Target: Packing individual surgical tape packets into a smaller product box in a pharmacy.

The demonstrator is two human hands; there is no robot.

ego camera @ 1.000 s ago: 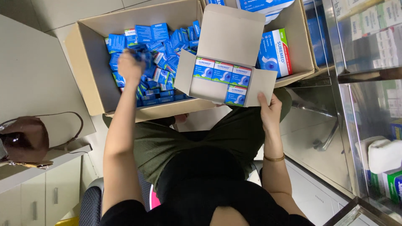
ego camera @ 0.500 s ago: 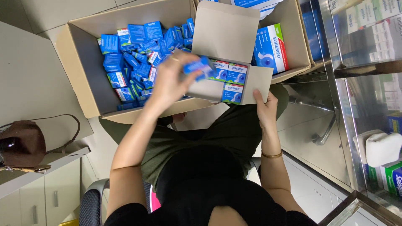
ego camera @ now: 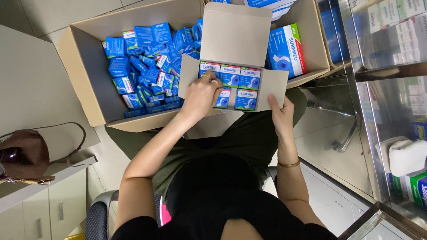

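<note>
The left hand (ego camera: 201, 94) rests inside the small white carton (ego camera: 238, 49), at its left edge. Its fingers (ego camera: 209, 80) are curled down over a small blue box (ego camera: 208, 69) in the left corner of the carton; how firmly they hold it I cannot tell, because the hand covers most of the box. More small blue boxes of the same kind stand in two rows in the carton, touching each other. The carton lies on the person's lap, with its lid open and standing up.

The right hand (ego camera: 279, 114) holds the carton at its lower right corner. The thumb lies on the right flap, the other fingers are under the carton and hidden.

Just beside the carton, on the left, the large cardboard box (ego camera: 84, 84) is open and holds a loose pile of many blue boxes (ego camera: 147, 66). A brown bag (ego camera: 24, 155) lies on the white surface (ego camera: 26, 84) at its near edge.
</note>
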